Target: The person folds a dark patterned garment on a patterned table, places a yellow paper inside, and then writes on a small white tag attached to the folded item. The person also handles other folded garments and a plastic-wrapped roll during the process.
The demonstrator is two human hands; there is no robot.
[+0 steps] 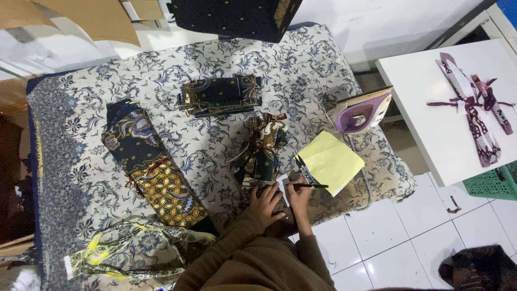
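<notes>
Item: marking work at the near edge of a padded ironing surface [323, 64] covered in grey floral cloth.

Right hand [299, 195]: fingers closed in a pinch on a dark pen [311, 186], whose tip points right toward the yellow paper sheet [330, 161].

Left hand [265, 203]: fingers spread flat, pressing down on a small white slip [283, 189] that lies just beside the near end of a gathered dark batik piece [264, 148].

Handling note, as a judgement: the flat left hand is best kept firm so the slip cannot slide on the soft padding; the pen wants light, short strokes, since the cushion gives under pressure. The wrist resting on the table edge would steady the line.

Surroundings: a long folded batik cloth [151, 164] with gold pattern lies to the left; a folded dark stack [221, 95] sits farther off; a purple iron [362, 110] stands on end at the right edge, near but apart from the yellow sheet. A white table [431, 118] at far right carries purple fabric strips [476, 108].
</notes>
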